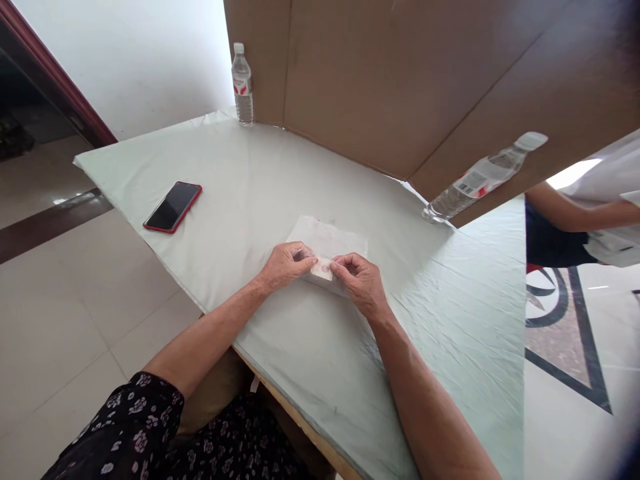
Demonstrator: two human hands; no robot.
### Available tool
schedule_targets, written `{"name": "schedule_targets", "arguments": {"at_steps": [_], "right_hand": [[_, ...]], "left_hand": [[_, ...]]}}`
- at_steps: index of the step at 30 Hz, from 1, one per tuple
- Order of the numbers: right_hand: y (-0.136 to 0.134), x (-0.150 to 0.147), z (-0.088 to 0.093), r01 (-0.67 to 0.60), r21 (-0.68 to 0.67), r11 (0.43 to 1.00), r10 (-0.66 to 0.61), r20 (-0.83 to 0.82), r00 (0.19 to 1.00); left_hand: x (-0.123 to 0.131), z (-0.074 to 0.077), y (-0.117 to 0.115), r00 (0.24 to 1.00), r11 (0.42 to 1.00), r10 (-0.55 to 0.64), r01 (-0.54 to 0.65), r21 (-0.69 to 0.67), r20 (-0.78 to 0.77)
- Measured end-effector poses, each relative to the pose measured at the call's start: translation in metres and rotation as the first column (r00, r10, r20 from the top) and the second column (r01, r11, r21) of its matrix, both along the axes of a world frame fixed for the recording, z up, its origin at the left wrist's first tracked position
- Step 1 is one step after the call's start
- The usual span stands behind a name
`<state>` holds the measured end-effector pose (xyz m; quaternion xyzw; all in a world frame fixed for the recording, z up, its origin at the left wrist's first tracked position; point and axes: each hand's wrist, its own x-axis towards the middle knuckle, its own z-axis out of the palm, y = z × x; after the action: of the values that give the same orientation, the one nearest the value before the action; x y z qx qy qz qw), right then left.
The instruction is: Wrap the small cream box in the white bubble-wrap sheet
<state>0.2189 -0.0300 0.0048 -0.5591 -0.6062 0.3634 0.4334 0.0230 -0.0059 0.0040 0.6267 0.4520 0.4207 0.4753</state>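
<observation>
A small pale piece (321,269) with faint reddish marks, perhaps paper or a little packet, is pinched between my two hands. My left hand (287,265) grips its left edge between thumb and forefinger. On the opposite edge, the thumb and forefinger of my right hand (361,283) are closed in the same way. Just beneath and behind the fingers, a thin white sheet (327,235) lies flat on the cloth. Its near part is covered by my hands and the small piece.
A pale green cloth covers the table (240,180). On the left lies a red-cased phone (173,207). Water bottles stand at the back (243,87) and right (485,177), before a tall cardboard panel (370,80). Another person's arm (585,208) shows beyond the right edge.
</observation>
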Motion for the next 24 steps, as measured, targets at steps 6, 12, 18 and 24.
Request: {"name": "schedule_targets", "arguments": {"at_steps": [6, 12, 18, 24], "right_hand": [[-0.008, -0.002, 0.000, 0.046, 0.073, 0.996, -0.053, 0.094, 0.994], [-0.010, -0.002, -0.004, 0.047, 0.105, 0.993, -0.061, 0.129, 0.990], [-0.001, 0.006, -0.013, -0.006, 0.036, 0.999, 0.004, 0.056, 0.998], [-0.011, 0.008, 0.006, 0.082, 0.328, 0.941, -0.206, 0.365, 0.908]], "left_hand": [[0.005, -0.006, -0.002, 1.000, 1.000, 0.019, -0.019, 0.024, 0.014], [0.007, -0.007, -0.003, 0.999, 0.998, 0.053, -0.053, 0.023, -0.004], [0.008, -0.005, -0.004, 1.000, 1.000, 0.027, -0.027, -0.003, 0.009], [0.009, -0.005, -0.005, 0.999, 0.999, 0.040, -0.040, 0.002, 0.023]]}}
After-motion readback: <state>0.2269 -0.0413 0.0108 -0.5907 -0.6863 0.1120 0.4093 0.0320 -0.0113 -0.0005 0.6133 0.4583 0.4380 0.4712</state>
